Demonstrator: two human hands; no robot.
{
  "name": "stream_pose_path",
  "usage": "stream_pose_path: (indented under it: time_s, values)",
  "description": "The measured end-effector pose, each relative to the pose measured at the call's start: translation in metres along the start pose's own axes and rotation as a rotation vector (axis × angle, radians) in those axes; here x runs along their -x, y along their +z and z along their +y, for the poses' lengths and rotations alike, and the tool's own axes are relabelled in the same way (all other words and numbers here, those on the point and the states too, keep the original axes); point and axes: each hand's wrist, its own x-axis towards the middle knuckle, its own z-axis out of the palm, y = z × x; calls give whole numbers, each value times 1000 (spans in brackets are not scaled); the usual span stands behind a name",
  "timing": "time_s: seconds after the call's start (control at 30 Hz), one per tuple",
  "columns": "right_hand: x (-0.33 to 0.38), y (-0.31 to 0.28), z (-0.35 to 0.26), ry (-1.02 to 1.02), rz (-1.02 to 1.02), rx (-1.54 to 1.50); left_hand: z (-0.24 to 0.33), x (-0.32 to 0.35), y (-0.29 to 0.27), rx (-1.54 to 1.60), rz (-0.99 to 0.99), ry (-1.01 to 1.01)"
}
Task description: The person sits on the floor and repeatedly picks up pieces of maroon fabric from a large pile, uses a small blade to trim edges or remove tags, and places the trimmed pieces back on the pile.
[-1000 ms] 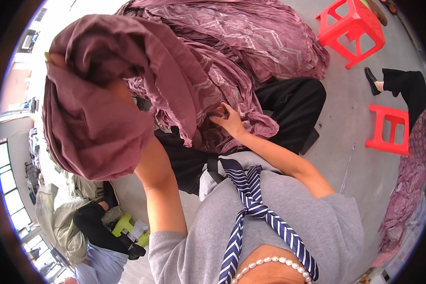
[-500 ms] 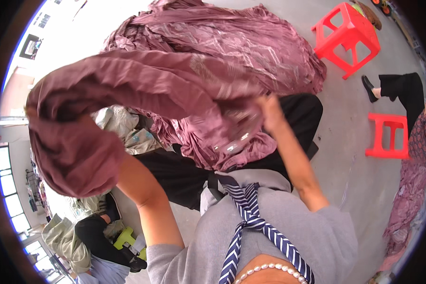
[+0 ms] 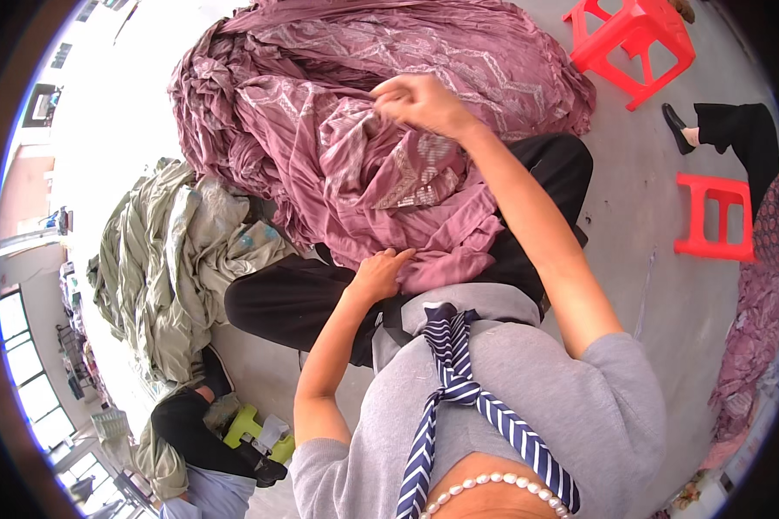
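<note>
A large heap of mauve-pink patterned fabric (image 3: 294, 130) spreads over my lap and the floor in front of me, crumpled, with pale zigzag bands. My left hand (image 3: 377, 275) is at the near edge of the cloth by my waist, fingers curled against a fold of it; part of the grip is hidden. Above the middle of the heap, my right hand (image 3: 420, 105) has its fingers stretched to the left, slightly blurred, with nothing seen in them.
To my left lies a pile of pale green fabric (image 3: 160, 268). Beyond it another person sits beside a lime-green stool (image 3: 249, 428). Two red plastic stools (image 3: 645, 48) stand at the right, near another person's leg (image 3: 731, 130) and more mauve cloth (image 3: 744, 346).
The raised length of mauve fabric over my left arm has come down onto the heap. My left hand moved down to my lap; my right hand moved up and left.
</note>
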Motion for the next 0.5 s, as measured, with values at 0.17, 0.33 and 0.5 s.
stream_pose_path:
  time_s: [0.17, 0.33, 0.5]
  values:
    - [63, -68, 77, 228, 249, 387, 22, -24, -44, 286, 396, -6]
    - [95, -48, 132, 287, 171, 495, 30, -94, -71, 99, 838, 127]
    - [77, -17, 145, 4, 244, 420, 21, -159, -83, -167, 847, 59]
